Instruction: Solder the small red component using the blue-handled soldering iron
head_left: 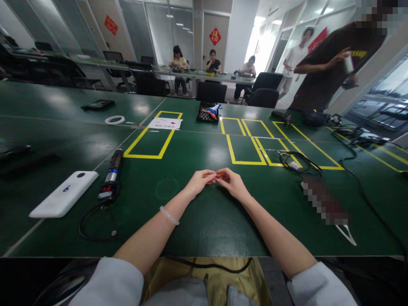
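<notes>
My left hand (pixel 199 182) and my right hand (pixel 233 182) meet over the green table (pixel 204 221), fingertips together. Between them they pinch a small orange-red object (pixel 216 176); it is too small to identify. A pale bangle (pixel 169 215) circles my left wrist. Both forearms rest low over the table's near edge.
A white flat device (pixel 63 194) and an electric screwdriver (pixel 111 175) with a black cable lie to the left. Yellow tape rectangles (pixel 245 148), a tool tray (pixel 208 113), a paper sheet (pixel 165 123), a tape roll (pixel 114 120) and black cables (pixel 299 162) lie beyond. A person (pixel 328 68) stands at the far right; others sit behind.
</notes>
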A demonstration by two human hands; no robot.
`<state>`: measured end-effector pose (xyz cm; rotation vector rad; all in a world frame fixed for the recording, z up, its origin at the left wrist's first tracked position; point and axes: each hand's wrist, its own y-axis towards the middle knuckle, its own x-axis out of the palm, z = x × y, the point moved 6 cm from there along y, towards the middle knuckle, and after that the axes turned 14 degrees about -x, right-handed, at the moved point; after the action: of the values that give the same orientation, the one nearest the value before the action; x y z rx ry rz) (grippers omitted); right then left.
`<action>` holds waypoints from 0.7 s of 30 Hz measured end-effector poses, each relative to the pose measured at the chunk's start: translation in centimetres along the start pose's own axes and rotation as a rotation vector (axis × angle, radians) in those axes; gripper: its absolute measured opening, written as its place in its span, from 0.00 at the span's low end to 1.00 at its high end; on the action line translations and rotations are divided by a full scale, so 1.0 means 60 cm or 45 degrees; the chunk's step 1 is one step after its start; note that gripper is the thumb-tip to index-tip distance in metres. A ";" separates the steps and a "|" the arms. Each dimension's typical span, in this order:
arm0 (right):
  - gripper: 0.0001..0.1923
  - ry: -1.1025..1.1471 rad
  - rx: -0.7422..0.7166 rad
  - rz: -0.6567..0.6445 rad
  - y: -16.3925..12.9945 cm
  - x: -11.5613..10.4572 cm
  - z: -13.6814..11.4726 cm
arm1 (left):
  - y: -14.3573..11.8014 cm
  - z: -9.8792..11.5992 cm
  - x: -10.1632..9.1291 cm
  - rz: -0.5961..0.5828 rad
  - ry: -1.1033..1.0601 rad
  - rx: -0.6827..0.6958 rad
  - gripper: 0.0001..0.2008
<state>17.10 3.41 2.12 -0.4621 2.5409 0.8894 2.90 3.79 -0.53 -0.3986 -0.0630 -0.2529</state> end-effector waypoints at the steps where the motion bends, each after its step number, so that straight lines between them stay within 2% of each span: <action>1: 0.10 0.040 0.010 0.020 0.001 0.001 0.004 | -0.001 0.002 -0.001 0.002 0.013 -0.004 0.15; 5: 0.09 0.132 0.029 0.063 -0.003 0.010 0.015 | -0.018 0.026 -0.018 0.028 0.240 -0.028 0.17; 8: 0.10 0.181 0.042 0.063 -0.009 0.016 0.020 | -0.061 0.070 -0.071 0.179 0.610 0.137 0.23; 10: 0.10 0.198 0.056 0.065 -0.012 0.018 0.023 | -0.104 0.093 -0.134 0.384 0.894 0.234 0.24; 12: 0.10 0.210 0.080 0.070 -0.012 0.017 0.026 | -0.156 0.102 -0.216 0.692 1.200 0.274 0.28; 15: 0.10 0.243 0.112 0.056 -0.011 0.019 0.028 | -0.230 0.079 -0.350 1.139 1.479 0.169 0.40; 17: 0.11 0.253 0.120 0.041 -0.010 0.022 0.029 | -0.265 0.045 -0.427 1.275 1.536 0.006 0.47; 18: 0.11 0.250 0.124 0.031 -0.010 0.024 0.029 | -0.276 0.028 -0.455 1.286 1.556 -0.056 0.47; 19: 0.11 0.244 0.130 0.022 -0.010 0.026 0.029 | -0.283 0.013 -0.474 1.268 1.588 -0.099 0.46; 21: 0.12 0.243 0.134 0.015 -0.010 0.029 0.030 | -0.292 -0.005 -0.493 1.232 1.627 -0.137 0.42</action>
<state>16.31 3.81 -0.30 -0.5224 2.7501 0.7429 -30.16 -5.10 2.50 -0.2763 1.3749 0.4828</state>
